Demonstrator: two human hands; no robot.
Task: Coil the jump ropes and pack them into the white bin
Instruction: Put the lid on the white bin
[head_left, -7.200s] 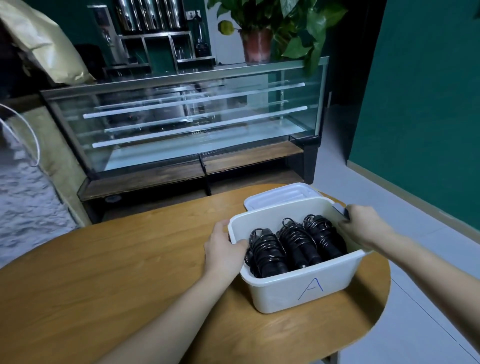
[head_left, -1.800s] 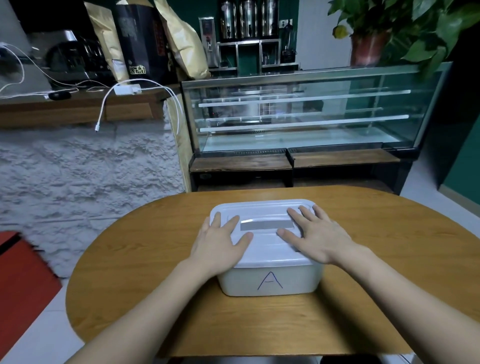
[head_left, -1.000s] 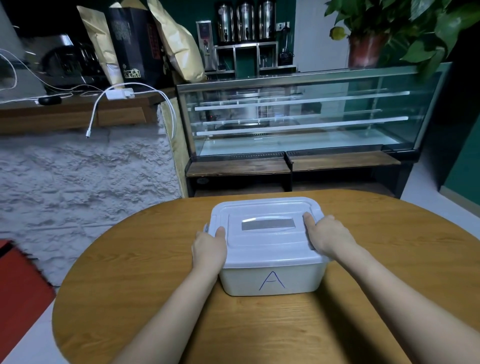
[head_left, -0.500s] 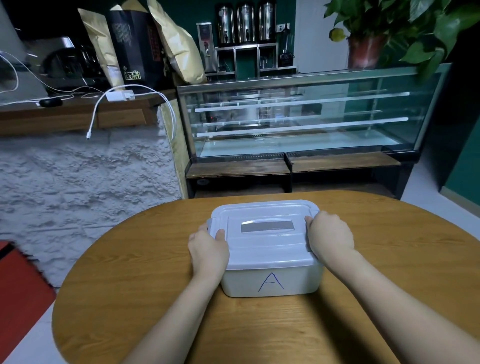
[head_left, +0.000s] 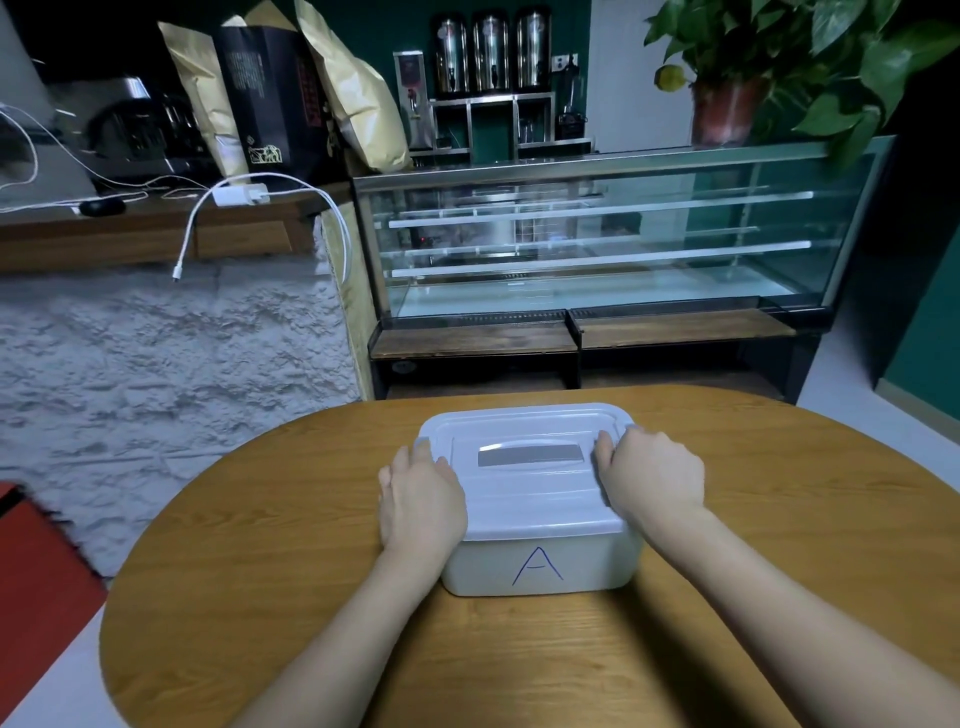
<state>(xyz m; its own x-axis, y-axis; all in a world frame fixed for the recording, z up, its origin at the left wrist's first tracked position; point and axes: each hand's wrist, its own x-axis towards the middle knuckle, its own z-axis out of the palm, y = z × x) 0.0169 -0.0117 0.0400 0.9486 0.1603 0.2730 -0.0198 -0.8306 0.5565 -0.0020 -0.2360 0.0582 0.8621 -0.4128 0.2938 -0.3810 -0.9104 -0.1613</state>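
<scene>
head view: both hands' fingers (head_left: 423, 453) clasp the lidded white bin's (head_left: 540, 574) ends.

A white plastic bin (head_left: 540, 571) with a blue letter A sits on the round wooden worktop (head_left: 260, 571). Its lid (head_left: 524, 478) is on. The left hand (head_left: 421, 506) and right hand (head_left: 652, 480) hold the lid's two ends.

A white bin (head_left: 540, 571) is being marked on its front by a blue letter "A" (head_left: 537, 566), and is being covered by a pale white lid (head_left: 524, 488) with a grey handle panel (head_left: 529, 455). Warm brown wood grain is being shown by the table (head_left: 311, 597). Dark green is being shown by the wall (head_left: 930, 322), rough white by the textured counter front (head_left: 166, 353), and tan by the paper bags (head_left: 358, 98).
</scene>
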